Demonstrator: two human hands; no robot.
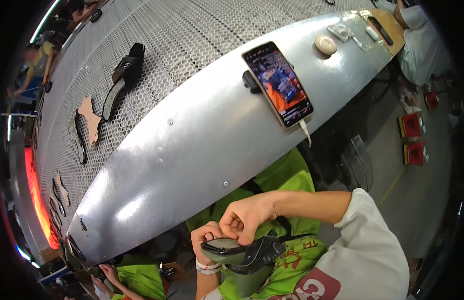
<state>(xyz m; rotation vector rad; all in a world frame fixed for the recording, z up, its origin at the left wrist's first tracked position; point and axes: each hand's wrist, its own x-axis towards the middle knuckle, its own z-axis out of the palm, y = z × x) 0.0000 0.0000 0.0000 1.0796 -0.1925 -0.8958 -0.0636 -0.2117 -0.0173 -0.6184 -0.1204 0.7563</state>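
Note:
Near the lower middle, a black strappy sandal (264, 252) sits on a dull green shoe last (248, 278), tilted with its underside up, against the lap. My left hand (204, 241), with pale bands at the wrist, is closed around the sandal's far left end; some of its fingers are hidden. My right hand (246, 218) comes over from the right with curled fingers. Its thumb and fingertips press together at the grey, black-edged underside (225, 244). Anything pinched between them is hidden.
A metal ledge (192, 150) curves ahead, carrying a phone (279, 85) on a stand with a white cable and a beige oval case (325, 45). Beyond it, a mesh belt (192, 40) bears another black sandal (127, 75) and cut pieces (89, 120). A co-worker's hands (109, 275) are at lower left.

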